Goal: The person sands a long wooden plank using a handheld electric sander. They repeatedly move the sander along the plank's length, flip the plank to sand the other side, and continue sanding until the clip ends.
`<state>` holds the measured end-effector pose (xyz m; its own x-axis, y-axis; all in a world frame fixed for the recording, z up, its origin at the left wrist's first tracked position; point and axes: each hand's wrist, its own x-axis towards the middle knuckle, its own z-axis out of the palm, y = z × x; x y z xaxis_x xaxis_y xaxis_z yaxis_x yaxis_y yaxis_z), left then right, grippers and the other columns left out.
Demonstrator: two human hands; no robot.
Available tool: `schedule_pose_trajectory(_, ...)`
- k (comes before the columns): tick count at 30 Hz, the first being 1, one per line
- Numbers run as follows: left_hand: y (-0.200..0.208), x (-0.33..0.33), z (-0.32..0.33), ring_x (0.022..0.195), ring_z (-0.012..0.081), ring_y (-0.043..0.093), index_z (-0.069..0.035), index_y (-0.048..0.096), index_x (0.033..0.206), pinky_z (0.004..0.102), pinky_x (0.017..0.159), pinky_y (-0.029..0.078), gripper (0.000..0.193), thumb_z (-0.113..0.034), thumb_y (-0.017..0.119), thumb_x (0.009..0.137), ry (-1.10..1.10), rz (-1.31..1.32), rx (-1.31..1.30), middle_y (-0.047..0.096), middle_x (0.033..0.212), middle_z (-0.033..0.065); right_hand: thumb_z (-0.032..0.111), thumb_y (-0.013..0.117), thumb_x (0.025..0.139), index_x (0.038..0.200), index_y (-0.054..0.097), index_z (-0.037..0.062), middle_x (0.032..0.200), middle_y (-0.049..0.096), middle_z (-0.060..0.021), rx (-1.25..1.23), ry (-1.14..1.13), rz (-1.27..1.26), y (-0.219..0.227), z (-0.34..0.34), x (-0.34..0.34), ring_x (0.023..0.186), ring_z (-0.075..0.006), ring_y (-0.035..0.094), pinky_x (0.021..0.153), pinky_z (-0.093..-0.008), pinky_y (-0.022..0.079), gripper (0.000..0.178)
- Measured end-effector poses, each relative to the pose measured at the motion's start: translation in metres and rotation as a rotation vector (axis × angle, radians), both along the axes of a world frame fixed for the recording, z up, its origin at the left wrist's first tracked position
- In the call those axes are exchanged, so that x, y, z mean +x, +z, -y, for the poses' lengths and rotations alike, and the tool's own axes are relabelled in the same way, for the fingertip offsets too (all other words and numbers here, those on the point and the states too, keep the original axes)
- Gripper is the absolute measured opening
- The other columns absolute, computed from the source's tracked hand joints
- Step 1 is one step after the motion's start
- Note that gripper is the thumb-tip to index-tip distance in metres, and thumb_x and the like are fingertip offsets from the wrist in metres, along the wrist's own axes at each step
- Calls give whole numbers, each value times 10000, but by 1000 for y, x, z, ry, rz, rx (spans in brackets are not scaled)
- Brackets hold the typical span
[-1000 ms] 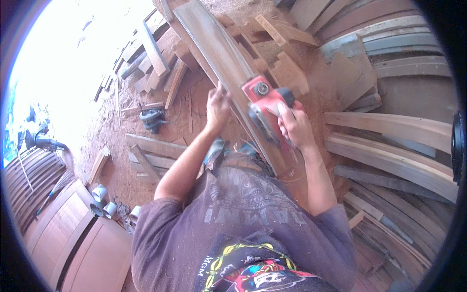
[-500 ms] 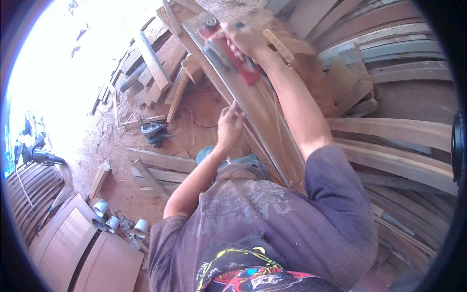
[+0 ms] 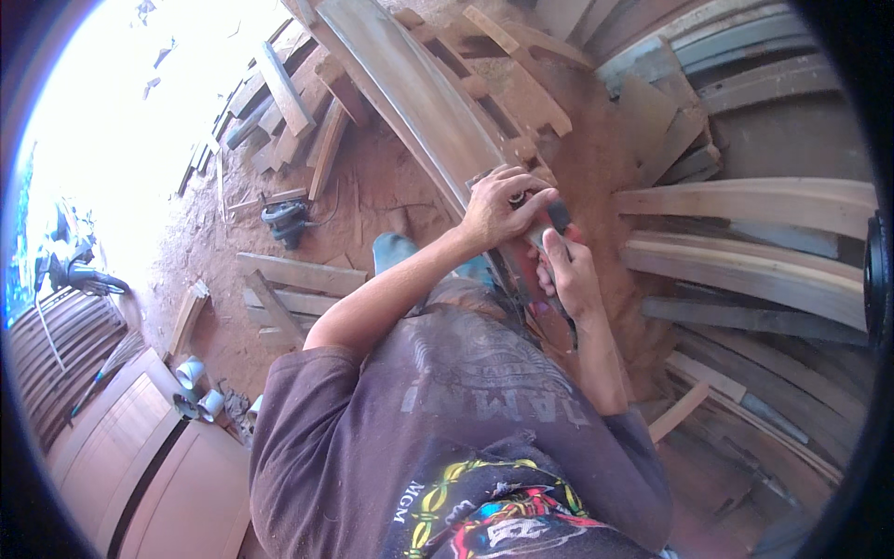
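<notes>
A long wooden board (image 3: 424,98) runs away from my body on a support of timber. At its near end sits a red electric hand planer (image 3: 560,218), mostly covered by my hands. My left hand (image 3: 495,207) lies over the planer's front part, its fingers curled down around the knob there. My right hand (image 3: 577,278) is closed around the rear handle, thumb on top. The planer's underside and its contact with the board are hidden.
A dark blue power tool (image 3: 287,222) rests on the dusty floor to the left. Offcuts (image 3: 284,88) lie scattered beyond it. Long planks (image 3: 745,207) are stacked on the right. Panelled boards (image 3: 191,494) and white cups (image 3: 190,373) are at lower left.
The planer has come back along the board from the far end to near my body. My left hand has left the board's edge and now grips the planer's front.
</notes>
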<state>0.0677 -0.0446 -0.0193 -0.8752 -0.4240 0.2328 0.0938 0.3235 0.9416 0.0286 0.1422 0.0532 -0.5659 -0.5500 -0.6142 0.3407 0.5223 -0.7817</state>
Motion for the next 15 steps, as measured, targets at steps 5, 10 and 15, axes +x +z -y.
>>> schedule_pose_trajectory(5, 23, -11, -38, 545, 286, 608, -19, 751, 770, 415, 560, 497, 467, -451, 818, 934, -93, 169, -6, 624, 623, 153, 568, 532, 1100, 947, 676, 7, 674, 548, 21, 20, -50, 60, 18, -49, 14, 577, -89, 512, 527, -276, 402, 600)
schedule_pose_trajectory(10, 35, -17, -58, 543, 212, 609, -18, 750, 757, 398, 557, 492, 486, -469, 845, 909, -264, 270, -43, 630, 613, 141, 533, 549, 1102, 911, 631, 16, 663, 510, 18, -66, -116, 98, 21, -78, 20, 535, -64, 464, 483, -243, 364, 557)
schedule_pose_trajectory(15, 7, -8, -80, 589, 250, 691, -48, 777, 774, 392, 594, 545, 458, -482, 854, 896, -407, 259, 72, 686, 649, 112, 487, 561, 1103, 901, 629, 25, 656, 517, 18, 6, -51, 54, 19, -107, 21, 542, -67, 462, 491, -260, 366, 508)
